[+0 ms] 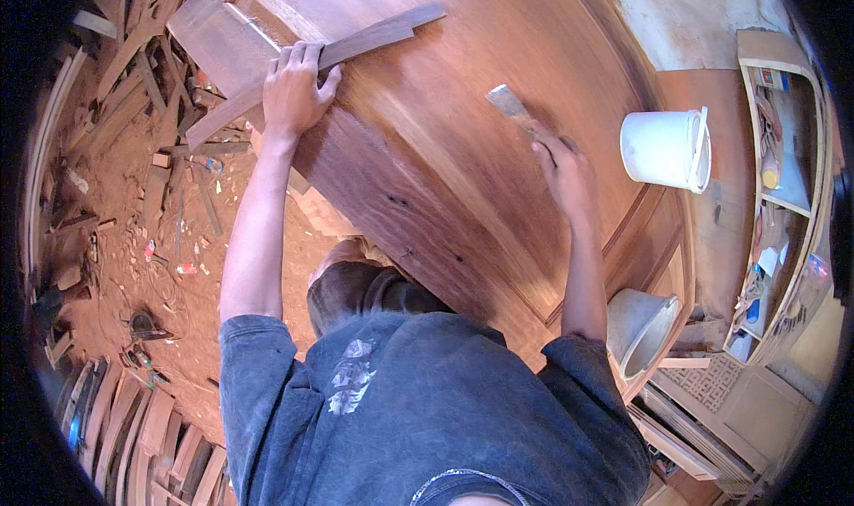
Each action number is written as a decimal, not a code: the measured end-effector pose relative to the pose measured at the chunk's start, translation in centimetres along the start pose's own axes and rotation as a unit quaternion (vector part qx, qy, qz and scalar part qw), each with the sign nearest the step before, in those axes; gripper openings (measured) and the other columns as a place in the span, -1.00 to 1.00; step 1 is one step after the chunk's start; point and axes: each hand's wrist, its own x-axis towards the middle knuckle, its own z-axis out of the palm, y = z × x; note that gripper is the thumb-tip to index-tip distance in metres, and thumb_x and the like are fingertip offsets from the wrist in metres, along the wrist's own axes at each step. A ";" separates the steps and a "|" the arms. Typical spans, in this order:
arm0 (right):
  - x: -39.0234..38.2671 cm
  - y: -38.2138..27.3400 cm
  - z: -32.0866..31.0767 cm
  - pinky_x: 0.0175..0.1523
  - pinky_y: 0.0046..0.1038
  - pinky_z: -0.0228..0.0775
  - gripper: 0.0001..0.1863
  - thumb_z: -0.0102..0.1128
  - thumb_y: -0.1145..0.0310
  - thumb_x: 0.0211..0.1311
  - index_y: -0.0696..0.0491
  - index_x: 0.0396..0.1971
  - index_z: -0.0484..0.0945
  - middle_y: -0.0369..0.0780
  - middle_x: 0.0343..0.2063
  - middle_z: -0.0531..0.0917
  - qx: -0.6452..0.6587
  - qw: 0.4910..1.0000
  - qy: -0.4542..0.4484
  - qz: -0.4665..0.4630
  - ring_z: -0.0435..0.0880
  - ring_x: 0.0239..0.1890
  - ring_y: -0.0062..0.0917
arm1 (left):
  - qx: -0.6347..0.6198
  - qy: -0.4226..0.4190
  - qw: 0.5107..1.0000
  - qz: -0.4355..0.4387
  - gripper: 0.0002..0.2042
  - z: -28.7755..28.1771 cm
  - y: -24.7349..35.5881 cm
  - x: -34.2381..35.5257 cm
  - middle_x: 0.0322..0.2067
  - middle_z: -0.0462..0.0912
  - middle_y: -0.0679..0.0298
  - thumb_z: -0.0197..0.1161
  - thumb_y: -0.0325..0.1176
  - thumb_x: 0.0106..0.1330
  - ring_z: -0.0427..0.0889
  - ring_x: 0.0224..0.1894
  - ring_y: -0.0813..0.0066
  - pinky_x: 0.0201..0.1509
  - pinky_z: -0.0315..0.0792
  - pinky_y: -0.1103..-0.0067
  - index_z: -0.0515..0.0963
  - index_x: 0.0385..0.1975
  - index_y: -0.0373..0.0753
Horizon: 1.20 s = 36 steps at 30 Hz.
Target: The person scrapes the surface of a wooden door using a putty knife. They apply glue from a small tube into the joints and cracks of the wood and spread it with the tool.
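Observation:
A large reddish-brown wooden panel (400, 123) with raised mouldings lies before me. My left hand (296, 88) rests at its far left edge, fingers closed over a long, thin wooden strip (382, 32). One end of the strip lies over the panel and the other sticks out past its edge. Above the panel's right half, my right hand (567, 172) grips a scraper (509, 103) with a flat, wide metal blade. The blade points away from me to the far left, and my fingers hide most of the handle.
To the right stands a white bucket (660, 147); a second pail (642, 330) lies tilted nearer me. Beyond them is a shelf unit (776, 203) with assorted items. Wood offcuts (147, 70) pile up on the dusty floor (200, 319) at left. Curved wooden pieces (142, 426) are stacked at lower left.

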 end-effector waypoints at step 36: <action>8.1 -3.2 0.9 0.03 -0.19 0.48 -0.68 0.14 0.27 0.34 -0.03 0.05 0.59 0.02 -0.12 0.66 -0.017 0.995 -0.074 -0.067 0.64 -0.06 -0.07 | -0.006 -0.007 1.000 -0.004 -0.58 0.1 -0.4 -0.2 -0.07 0.59 0.09 0.24 -0.12 0.24 0.54 0.04 0.12 0.14 0.40 0.30 0.52 -0.03 -0.29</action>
